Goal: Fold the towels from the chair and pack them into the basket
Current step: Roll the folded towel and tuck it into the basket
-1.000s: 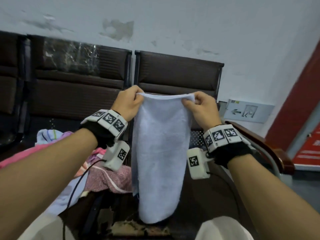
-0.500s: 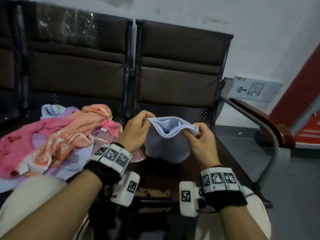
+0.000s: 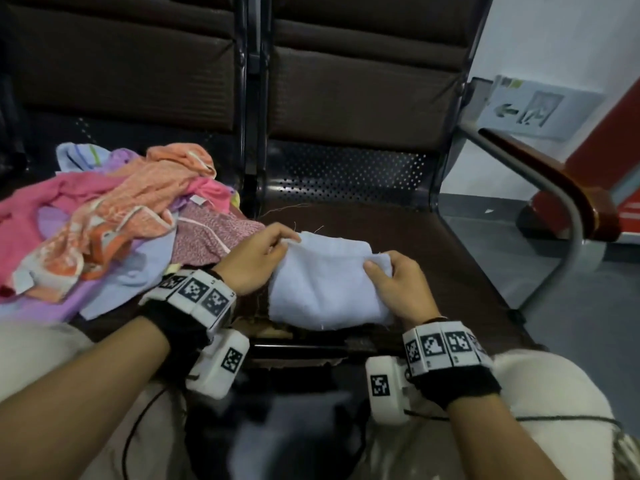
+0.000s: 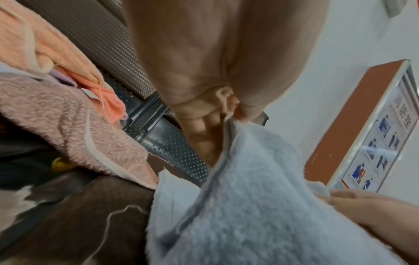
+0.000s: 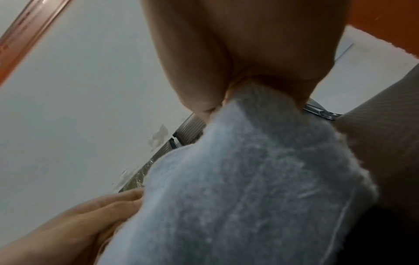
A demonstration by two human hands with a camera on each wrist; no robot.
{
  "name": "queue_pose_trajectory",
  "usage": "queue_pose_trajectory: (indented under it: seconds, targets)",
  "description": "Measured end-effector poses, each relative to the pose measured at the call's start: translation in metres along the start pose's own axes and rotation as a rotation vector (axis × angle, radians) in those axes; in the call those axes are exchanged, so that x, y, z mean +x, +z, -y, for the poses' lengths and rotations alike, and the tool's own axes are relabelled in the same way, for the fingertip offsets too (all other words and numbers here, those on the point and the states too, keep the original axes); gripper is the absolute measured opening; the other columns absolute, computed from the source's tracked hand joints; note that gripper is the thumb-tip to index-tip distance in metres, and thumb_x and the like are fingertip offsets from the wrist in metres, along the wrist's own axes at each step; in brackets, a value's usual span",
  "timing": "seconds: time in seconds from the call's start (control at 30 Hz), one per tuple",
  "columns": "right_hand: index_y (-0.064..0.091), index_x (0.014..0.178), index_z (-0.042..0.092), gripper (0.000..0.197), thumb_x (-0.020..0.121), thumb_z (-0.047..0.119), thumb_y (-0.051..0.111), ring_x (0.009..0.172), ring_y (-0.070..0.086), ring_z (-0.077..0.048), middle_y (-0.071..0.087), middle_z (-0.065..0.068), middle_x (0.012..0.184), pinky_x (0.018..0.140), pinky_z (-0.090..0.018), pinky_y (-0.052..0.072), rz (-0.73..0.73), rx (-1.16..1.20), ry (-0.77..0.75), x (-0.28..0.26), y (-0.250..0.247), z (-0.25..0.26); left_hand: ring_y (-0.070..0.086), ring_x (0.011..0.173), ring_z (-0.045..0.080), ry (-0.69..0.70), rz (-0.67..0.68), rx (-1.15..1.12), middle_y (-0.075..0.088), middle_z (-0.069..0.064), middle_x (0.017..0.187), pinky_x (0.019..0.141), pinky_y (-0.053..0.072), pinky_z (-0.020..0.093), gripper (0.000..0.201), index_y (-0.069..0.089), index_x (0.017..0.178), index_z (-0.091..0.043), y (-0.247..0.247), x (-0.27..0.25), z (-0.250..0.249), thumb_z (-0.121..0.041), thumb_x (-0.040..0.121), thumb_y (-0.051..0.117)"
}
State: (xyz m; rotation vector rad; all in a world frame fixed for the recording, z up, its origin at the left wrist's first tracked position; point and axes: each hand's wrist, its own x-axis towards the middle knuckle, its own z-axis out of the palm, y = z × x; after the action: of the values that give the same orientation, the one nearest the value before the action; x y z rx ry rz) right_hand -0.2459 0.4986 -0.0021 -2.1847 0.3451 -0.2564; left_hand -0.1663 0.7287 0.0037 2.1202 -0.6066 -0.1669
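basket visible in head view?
No: only the light blue towel on the chair seat and the towel pile show.

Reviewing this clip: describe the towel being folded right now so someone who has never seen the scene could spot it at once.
Look at the row of dark brown chairs against the wall; the right-hand seat holds one pale blue towel, doubled over near its front edge. The left hand and right hand pinch its two far corners. Unlike the pile of pink, orange and purple towels on the next seat, it is plain, single-coloured and already folded.
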Motion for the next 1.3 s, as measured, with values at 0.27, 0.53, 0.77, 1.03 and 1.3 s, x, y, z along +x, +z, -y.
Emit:
queue_pose_trajectory:
  seconds: [0.27, 0.53, 0.77, 1.03, 1.3]
  targets:
    - [0.060, 0.095, 0.017, 0.014, 0.090, 0.029, 0.059, 0.105, 0.058, -0.028, 0.066, -0.010, 0.108, 0.084, -0.030, 0.044, 0.024, -0.096, 0.030, 0.093, 0.006, -0.008, 0.062, 0.099, 0.019, -0.078, -0.072, -0.094, 0.066, 0.003, 0.105, 0.087, 0.052, 0.039, 0.015, 0.059, 0.103, -0.019, 0.004, 0.089, 0.021, -0.019, 0.097, 0.045]
    - [0.057, 0.110, 0.015, 0.025, 0.088, 0.026, 0.063, 0.099, 0.055, -0.022, 0.055, -0.005, 0.109, 0.080, -0.026, 0.040, 0.168, -0.427, 0.012, 0.103, 0.013, -0.026, 0.047, 0.127, 0.023, -0.326, 0.063, 0.098, 0.048, 0.007, 0.140, 0.108, 0.036, 0.033, 0.053, 0.038, 0.142, -0.016, 0.038, 0.109, 0.052, -0.007, 0.091, 0.047]
    - [0.048, 0.125, 0.022, 0.068, 0.069, 0.046, 0.079, 0.114, 0.043, -0.019, 0.046, -0.001, 0.121, 0.097, -0.038, 0.043, 0.792, -0.739, -0.197, 0.053, 0.010, -0.018, 0.046, 0.118, 0.019, -0.048, 0.088, 0.189, 0.049, 0.006, 0.125, 0.106, 0.034, 0.033, 0.031, 0.061, 0.116, -0.016, 0.038, 0.060, 0.034, -0.009, 0.086, 0.061]
    - [0.062, 0.107, 0.016, 0.027, 0.083, 0.008, 0.053, 0.102, 0.058, -0.034, 0.064, -0.012, 0.107, 0.079, -0.032, 0.046, 0.531, -0.661, -0.259, 0.037, 0.007, -0.010, 0.043, 0.122, 0.015, 0.117, 0.487, 0.715, 0.047, -0.005, 0.130, 0.102, 0.033, 0.028, 0.047, 0.053, 0.129, -0.018, 0.039, 0.024, 0.020, -0.032, 0.085, 0.063]
    - [0.060, 0.115, 0.019, 0.042, 0.077, 0.024, 0.074, 0.101, 0.057, -0.015, 0.063, 0.003, 0.111, 0.085, -0.024, 0.043, 0.664, -0.490, -0.191, 0.011, -0.017, -0.022, 0.058, 0.084, 0.027, 0.110, 0.434, 0.566, 0.063, 0.008, 0.088, 0.072, 0.046, 0.036, 0.008, 0.055, 0.091, -0.011, 0.028, 0.011, 0.000, -0.013, 0.087, 0.049]
